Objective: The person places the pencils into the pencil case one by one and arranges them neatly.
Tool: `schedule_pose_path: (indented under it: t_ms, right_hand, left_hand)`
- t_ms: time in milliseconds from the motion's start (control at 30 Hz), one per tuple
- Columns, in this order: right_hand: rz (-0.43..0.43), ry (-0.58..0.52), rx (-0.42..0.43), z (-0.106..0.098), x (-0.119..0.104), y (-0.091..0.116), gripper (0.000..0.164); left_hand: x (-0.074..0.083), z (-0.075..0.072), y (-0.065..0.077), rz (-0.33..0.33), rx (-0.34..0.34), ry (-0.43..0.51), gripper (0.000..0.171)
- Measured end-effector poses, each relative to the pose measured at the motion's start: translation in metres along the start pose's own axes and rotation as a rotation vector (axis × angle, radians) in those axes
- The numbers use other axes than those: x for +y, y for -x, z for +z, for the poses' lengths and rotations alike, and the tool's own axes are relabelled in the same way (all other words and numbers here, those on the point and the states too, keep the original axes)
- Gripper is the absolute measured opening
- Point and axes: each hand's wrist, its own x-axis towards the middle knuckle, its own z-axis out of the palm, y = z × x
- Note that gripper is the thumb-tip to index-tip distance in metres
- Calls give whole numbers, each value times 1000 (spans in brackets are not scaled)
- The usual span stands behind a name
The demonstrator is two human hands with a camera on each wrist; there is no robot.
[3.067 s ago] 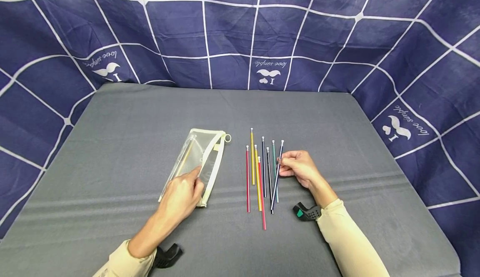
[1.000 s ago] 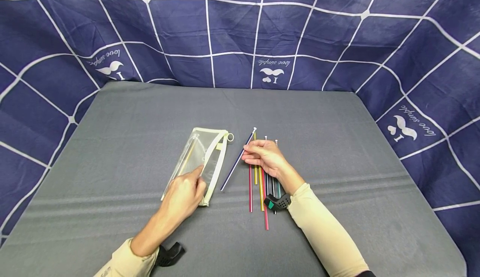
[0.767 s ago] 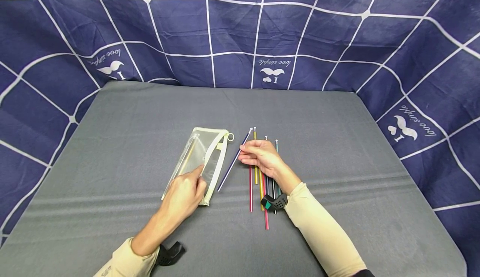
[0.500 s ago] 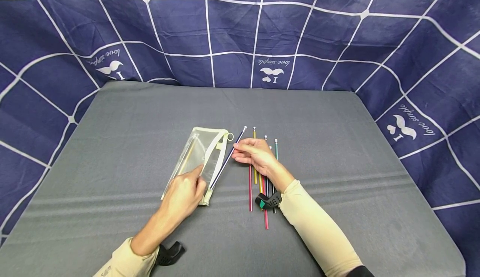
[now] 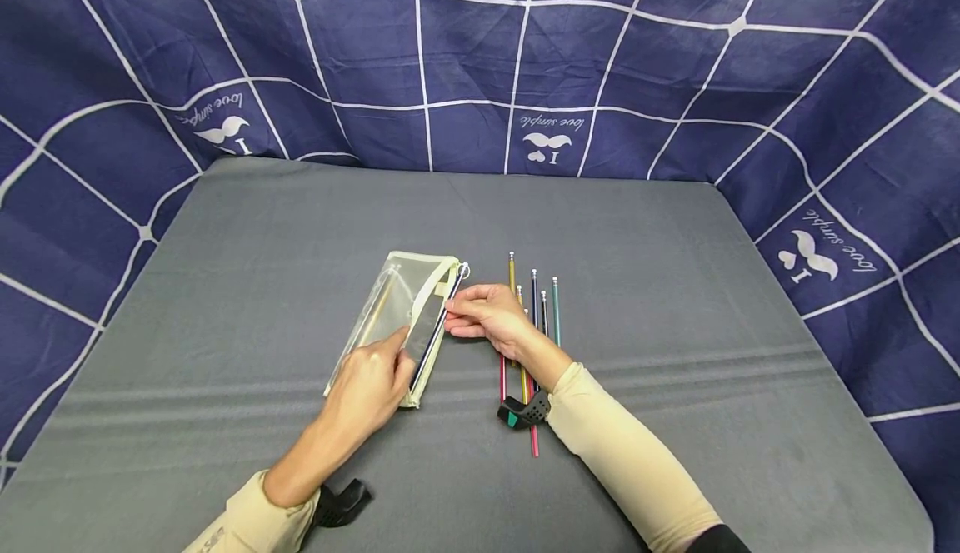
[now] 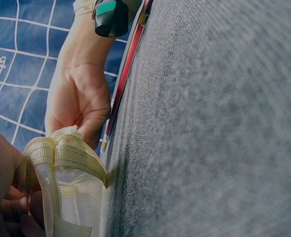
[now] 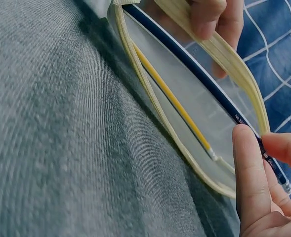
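Observation:
A clear mesh pencil pouch (image 5: pixel 408 278) with cream zipper edging lies on the grey table, its mouth gaping toward the right. My left hand (image 5: pixel 371 378) holds the upper zipper edge, fingers curled at it in the right wrist view. With thumb and fingertips my right hand (image 5: pixel 487 316) pinches a dark blue pencil (image 7: pixel 199 74) near its eraser end. The pencil's far end is inside the pouch, and its shaft slants along the opening. Deeper in the pouch lies a yellow pencil (image 7: pixel 175 101).
Several loose pencils lie right of the pouch, partly under my right forearm: a yellow pencil (image 5: pixel 512 266), a teal pencil (image 5: pixel 557 311) and a red pencil (image 5: pixel 535 443) among them. A blue gridded cloth (image 5: pixel 480 53) hangs behind the grey table (image 5: pixel 637 245).
My right hand has picked the dark blue pencil from the row, carried it left over the other pencils and brought it into the pouch's mouth. My left hand has stayed at the pouch.

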Motion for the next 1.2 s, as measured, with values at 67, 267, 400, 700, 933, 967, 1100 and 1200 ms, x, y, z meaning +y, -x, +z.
schedule_pose_path:
  t_ms: [67, 267, 400, 700, 933, 967, 1100, 1200]
  right_hand:
    - [6, 6, -3, 2, 1, 0, 6]
    - [26, 6, 6, 7, 2, -1, 6]
    - [37, 10, 2, 9, 3, 0, 9]
    - [29, 12, -33, 10, 4, 2, 29]
    - [24, 8, -39, 11, 2, 5, 30]
    - [24, 9, -39, 11, 2, 6, 30]
    - [25, 13, -38, 11, 2, 7, 31]
    - [23, 18, -38, 12, 1, 9, 31]
  left_hand:
    - [0, 0, 0, -1, -6, -6, 35]
    - [1, -1, 0, -7, -18, -19, 35]
    - [2, -1, -1, -9, -20, -15, 34]
    - [1, -1, -1, 12, 3, -18, 33]
    - [0, -2, 0, 7, 3, -13, 34]
    - [0, -2, 0, 6, 2, -12, 34]
    - [0, -2, 0, 2, -3, -9, 34]
    - [0, -2, 0, -3, -7, -6, 35]
